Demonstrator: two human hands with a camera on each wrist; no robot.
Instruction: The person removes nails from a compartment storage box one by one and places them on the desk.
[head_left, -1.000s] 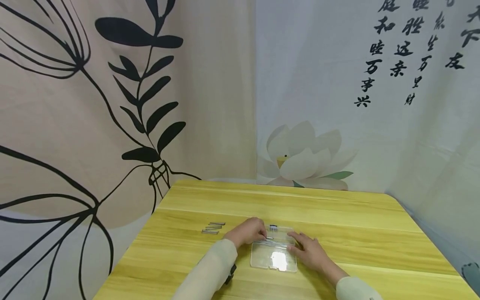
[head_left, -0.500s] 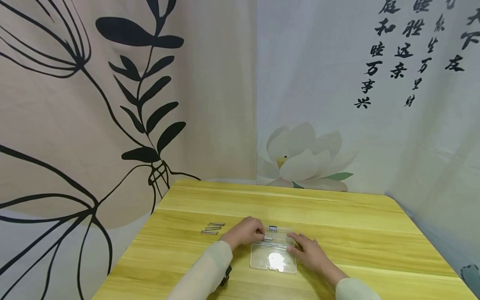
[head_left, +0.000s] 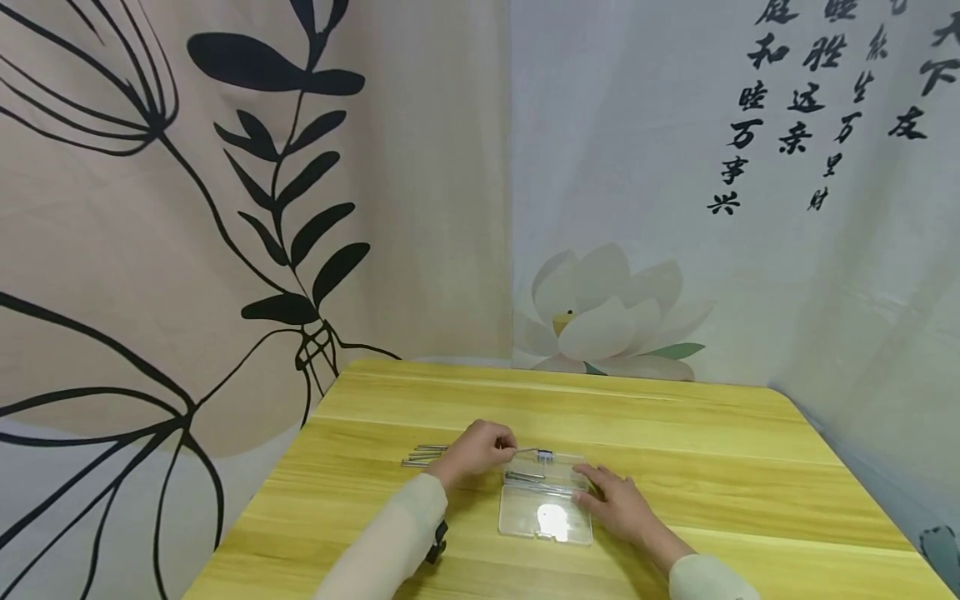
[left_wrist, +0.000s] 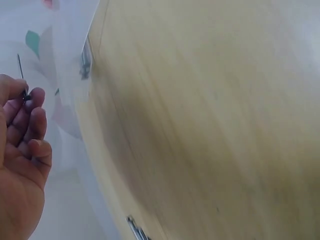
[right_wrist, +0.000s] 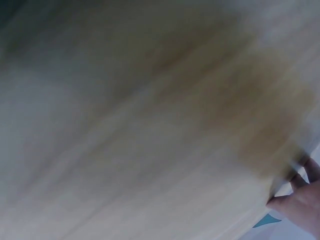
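A clear plastic box (head_left: pixel 508 510) lies opened flat on the table, its lid half toward me. Several thin metal rods (head_left: pixel 528 477) lie in its far half. My left hand (head_left: pixel 480 447) is raised over the box's far left corner and pinches a thin metal rod with a dark end (left_wrist: pixel 21 70) between thumb and fingertips. The rod points toward a small blue-and-white label (head_left: pixel 545 456) at the far rim. My right hand (head_left: pixel 618 500) rests at the box's right edge, its fingers fairly straight and touching the edge. The right wrist view is blurred there.
Several more metal rods (head_left: pixel 422 455) lie on the wooden table (head_left: pixel 675 433) to the left, partly behind my left hand. A dark strap (head_left: pixel 437 543) is at my left wrist. Printed curtains (head_left: pixel 435 208) hang behind the table.
My left hand has lifted from the box's inside and moved up and left with a rod, uncovering the rods inside. My right hand stays at the box's right edge.
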